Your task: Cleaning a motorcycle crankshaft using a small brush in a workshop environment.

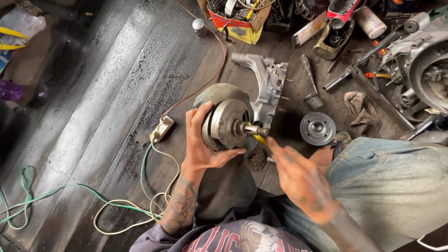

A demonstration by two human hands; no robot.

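Left hand (203, 144) is gripping a round, rusty grey metal rotor (226, 123) over the knee, its shaft pointing right toward the blurred, loosely curled right hand (301, 179), which is nearing with a thin tool.

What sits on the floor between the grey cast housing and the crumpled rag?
In the head view, between the cast housing and the rag lie a round metal disc and a socket-ended bar, on dark floorboards.

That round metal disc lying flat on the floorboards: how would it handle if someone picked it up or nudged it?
The disc looks like solid machined metal, so probably stiff and heavy for its size. Lying flat, it should slide rather than roll. Its smooth rim may be slippery.
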